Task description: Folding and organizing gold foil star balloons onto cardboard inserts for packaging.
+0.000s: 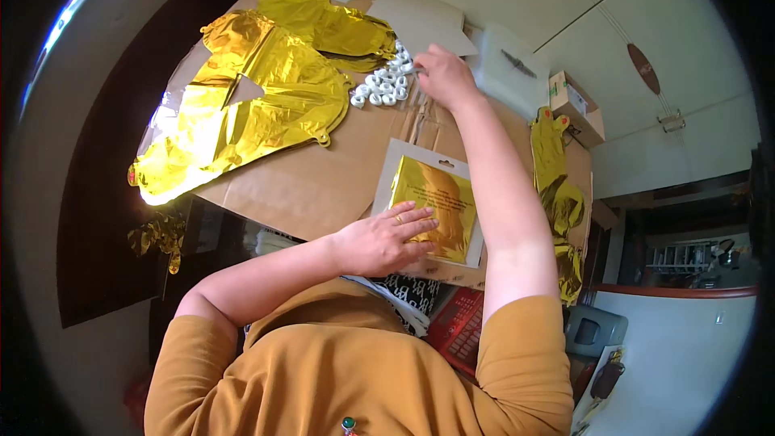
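Observation:
My left hand (386, 240) lies flat, fingers stretched out, on a folded gold foil balloon (456, 226). This balloon rests on a pale backing card (387, 168) with a hang hole at its top. Farther off, my right hand (446, 77) reaches to the edge of a heap of small white rolls (386, 85). Its fingertips are pinched together there; whatever is between them is too small to make out. Left of the heap, large flat gold foil balloons (274, 89) spread out, with another gold foil stack (295, 0) behind them.
Brown cardboard (274, 198) covers the work surface. A white card sheet (416, 16) and a translucent plastic bin (504, 73) are at the back. A small cardboard box (575, 105) stands right, above more gold foil (553, 186). A red basket (458, 327) sits below the near edge.

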The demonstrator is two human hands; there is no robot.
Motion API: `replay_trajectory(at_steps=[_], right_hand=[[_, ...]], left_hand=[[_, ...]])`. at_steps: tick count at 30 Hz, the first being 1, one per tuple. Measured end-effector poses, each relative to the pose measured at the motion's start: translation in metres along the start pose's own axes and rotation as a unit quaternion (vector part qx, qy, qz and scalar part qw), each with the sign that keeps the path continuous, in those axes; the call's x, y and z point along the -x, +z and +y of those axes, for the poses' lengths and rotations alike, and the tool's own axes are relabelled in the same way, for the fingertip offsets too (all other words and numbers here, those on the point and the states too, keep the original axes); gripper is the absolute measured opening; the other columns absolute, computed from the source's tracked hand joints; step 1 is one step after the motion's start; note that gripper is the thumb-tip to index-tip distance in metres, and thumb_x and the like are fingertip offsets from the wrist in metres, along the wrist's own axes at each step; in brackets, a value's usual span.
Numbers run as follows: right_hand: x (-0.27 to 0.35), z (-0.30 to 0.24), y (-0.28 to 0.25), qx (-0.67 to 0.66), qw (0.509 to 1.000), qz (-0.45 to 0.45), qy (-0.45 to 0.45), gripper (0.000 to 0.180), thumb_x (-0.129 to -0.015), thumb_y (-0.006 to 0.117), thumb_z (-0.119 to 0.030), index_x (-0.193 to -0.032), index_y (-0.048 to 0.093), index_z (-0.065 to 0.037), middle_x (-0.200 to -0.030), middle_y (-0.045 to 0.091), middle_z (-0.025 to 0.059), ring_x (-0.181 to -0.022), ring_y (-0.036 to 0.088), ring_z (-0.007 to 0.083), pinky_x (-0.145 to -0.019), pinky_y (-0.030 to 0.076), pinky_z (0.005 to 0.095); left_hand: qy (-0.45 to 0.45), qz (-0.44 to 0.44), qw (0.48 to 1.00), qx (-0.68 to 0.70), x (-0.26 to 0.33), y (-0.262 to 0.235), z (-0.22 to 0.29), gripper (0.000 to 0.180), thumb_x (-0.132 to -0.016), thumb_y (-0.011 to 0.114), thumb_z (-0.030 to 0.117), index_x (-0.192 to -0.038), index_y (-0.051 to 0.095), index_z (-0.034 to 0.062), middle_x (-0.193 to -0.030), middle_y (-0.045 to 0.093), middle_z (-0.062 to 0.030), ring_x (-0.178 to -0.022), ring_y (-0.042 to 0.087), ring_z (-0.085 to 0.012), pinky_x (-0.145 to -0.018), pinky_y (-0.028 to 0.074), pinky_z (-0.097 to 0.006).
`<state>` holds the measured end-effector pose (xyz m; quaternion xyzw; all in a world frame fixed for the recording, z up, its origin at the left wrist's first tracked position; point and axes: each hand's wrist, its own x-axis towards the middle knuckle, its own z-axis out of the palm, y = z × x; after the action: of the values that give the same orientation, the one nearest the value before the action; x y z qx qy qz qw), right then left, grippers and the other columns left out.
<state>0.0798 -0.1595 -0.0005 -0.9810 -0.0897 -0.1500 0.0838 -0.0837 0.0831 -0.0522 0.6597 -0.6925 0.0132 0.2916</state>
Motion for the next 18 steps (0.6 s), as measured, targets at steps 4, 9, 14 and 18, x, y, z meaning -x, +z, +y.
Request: replay_trajectory(at_steps=[4, 9, 14, 18], right_hand=[[-0.02, -0.002, 0.011, 0.083, 0.99, -0.099, -0.051, 0.018, -0.081, 0.063, -0.011, -0.097, 0.069, -0.013, -0.104, 0.063, 0.0114, -0.105, 0.063, 0.0342, -0.091, 0.052, 0.0466], [-0.009, 0.011, -0.006, 0.148, 0.985, -0.068, -0.06, 0.023, -0.078, 0.07, -0.017, -0.1, 0.067, -0.014, -0.105, 0.065, 0.0073, -0.104, 0.063, 0.0314, -0.091, 0.052, 0.0456], [0.077, -0.007, -0.097, 0.187, 0.982, 0.01, 0.004, 0.022, -0.085, 0.067, -0.017, -0.105, 0.061, -0.011, -0.087, 0.072, 0.0127, -0.084, 0.069, 0.0336, -0.074, 0.054, 0.0452], [0.205, -0.06, -0.14, -0.168, 0.975, -0.018, 0.142, 0.016, -0.096, 0.06, -0.015, -0.107, 0.053, -0.006, -0.082, 0.069, 0.0182, -0.076, 0.07, 0.0375, -0.065, 0.054, 0.0444]], left_hand=[[-0.006, -0.001, 1.0, 0.002, 0.002, 0.001, 0.0, 0.04, -0.093, 0.064, 0.022, -0.13, 0.061, 0.0082, -0.144, 0.051, -0.0202, -0.139, 0.045, -0.0368, -0.116, 0.035, -0.053], [0.007, 0.01, 1.0, 0.004, -0.001, 0.003, -0.003, 0.04, -0.092, 0.065, 0.022, -0.13, 0.061, 0.0076, -0.144, 0.051, -0.0202, -0.139, 0.045, -0.037, -0.116, 0.035, -0.053], [0.017, 0.034, 0.999, 0.035, -0.002, 0.0, -0.001, 0.032, -0.089, 0.069, 0.016, -0.117, 0.063, 0.0041, -0.135, 0.056, -0.0198, -0.137, 0.046, -0.0398, -0.114, 0.037, -0.055], [0.002, 0.047, 0.998, 0.05, 0.004, -0.005, 0.001, 0.023, -0.084, 0.072, 0.009, -0.104, 0.062, 0.0034, -0.124, 0.06, -0.0177, -0.132, 0.05, -0.0409, -0.111, 0.04, -0.057]])
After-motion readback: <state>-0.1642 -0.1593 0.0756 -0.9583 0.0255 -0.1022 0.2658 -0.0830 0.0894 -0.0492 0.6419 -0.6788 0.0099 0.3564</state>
